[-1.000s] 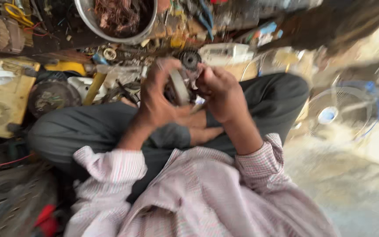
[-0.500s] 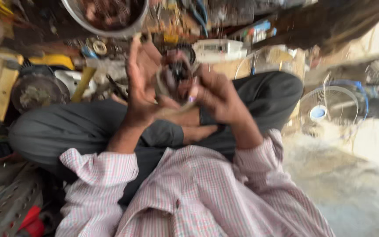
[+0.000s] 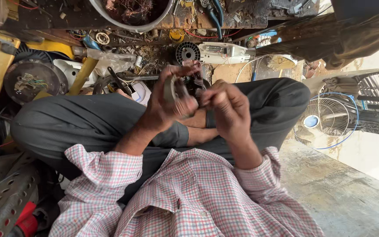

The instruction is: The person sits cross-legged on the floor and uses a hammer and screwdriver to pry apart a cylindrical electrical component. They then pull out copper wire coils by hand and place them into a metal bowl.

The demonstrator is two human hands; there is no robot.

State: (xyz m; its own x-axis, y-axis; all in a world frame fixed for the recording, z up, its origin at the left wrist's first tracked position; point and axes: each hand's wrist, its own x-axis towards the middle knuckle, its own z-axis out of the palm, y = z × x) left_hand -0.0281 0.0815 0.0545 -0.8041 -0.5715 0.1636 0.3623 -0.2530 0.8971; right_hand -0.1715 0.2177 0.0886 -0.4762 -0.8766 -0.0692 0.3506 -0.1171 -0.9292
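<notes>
I sit cross-legged in grey trousers and a checked shirt. My left hand [image 3: 169,103] is raised in front of my lap and grips a small round motor part [image 3: 172,87], its metal rim showing between thumb and fingers. My right hand [image 3: 224,107] is right beside it, fingers curled and pinching at the dark winding side of the same part [image 3: 194,83]. What the right fingertips pinch is too small to make out.
Cluttered workshop floor ahead: a metal bowl of copper wire scrap [image 3: 132,11], a black wire spool [image 3: 187,52], a round motor housing [image 3: 29,81], a yellow tool handle [image 3: 82,74], a white appliance body [image 3: 224,52]. A fan guard [image 3: 325,116] stands at right, a perforated metal rail [image 3: 5,202] at lower left.
The view has steadied and shifted slightly. Both hands stay together on the motor part; my left hand has closed more around it and my right fingers have moved to its side.
</notes>
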